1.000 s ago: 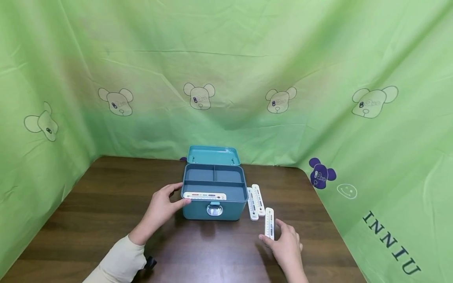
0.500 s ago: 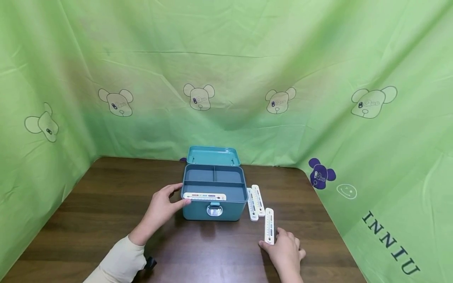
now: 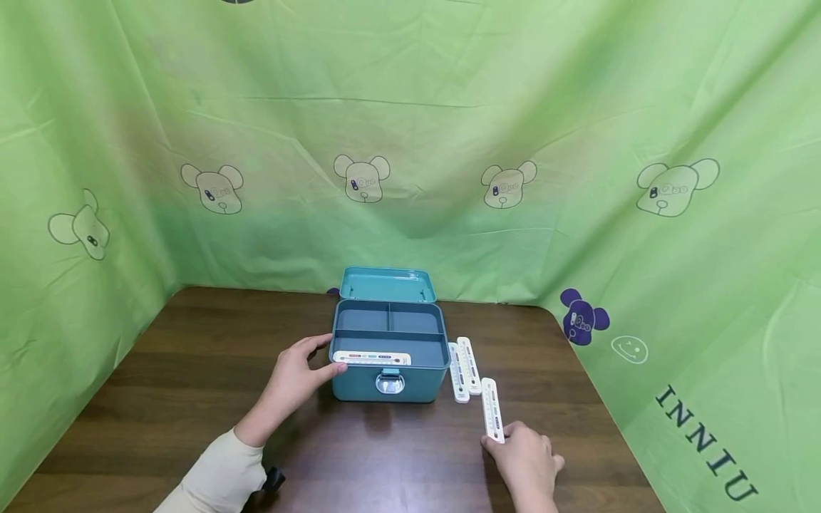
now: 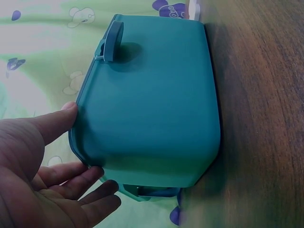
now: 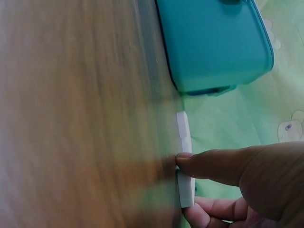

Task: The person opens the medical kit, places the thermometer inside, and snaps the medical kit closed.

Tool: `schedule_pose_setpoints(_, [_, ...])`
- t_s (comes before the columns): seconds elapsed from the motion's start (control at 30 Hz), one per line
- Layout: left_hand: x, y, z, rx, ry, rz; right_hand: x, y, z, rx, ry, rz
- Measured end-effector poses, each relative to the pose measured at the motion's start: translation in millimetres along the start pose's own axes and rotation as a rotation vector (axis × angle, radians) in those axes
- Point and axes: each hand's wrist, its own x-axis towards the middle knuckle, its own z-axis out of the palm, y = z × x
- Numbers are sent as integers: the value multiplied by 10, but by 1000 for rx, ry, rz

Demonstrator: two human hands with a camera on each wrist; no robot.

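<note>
Thermometer, white [image 3: 492,410]: on R side of worktop [image 3: 359,456], nr side of two more thermometers [image 3: 465,368], which lie side by side just R of the teal box [image 3: 388,385]. Long axis runs approx front-to-back, far end angled a bit L, toward the pair; dark bulb mark at near end, toward the person. Can't tell if it's flat on the worktop or slightly raised.

R grip [image 3: 524,459]: nearly closed, only thermometer-width btwn thumb & fingers, pinching the near end; thumb on L edge, finger on R edge.

L grip [image 3: 295,377]: wide apart, fingers loosely spread, at box's front L corner; thumb on front rim, fingertips by the L side, nothing lifted. Box lid [image 3: 388,285] is up at back; another thermometer [image 3: 372,358] lies crosswise in the front compartment, along front wall.
</note>
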Motion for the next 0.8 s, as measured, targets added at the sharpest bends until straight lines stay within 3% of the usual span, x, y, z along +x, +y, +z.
schedule_pose_setpoints(0.53, [-1,17,-5,13,-1,13,183,311,-176,151,44,56])
schedule_pose_setpoints(0.8, [-11,22,-18,-4,-1,4,357,388,-337,214,86,-79])
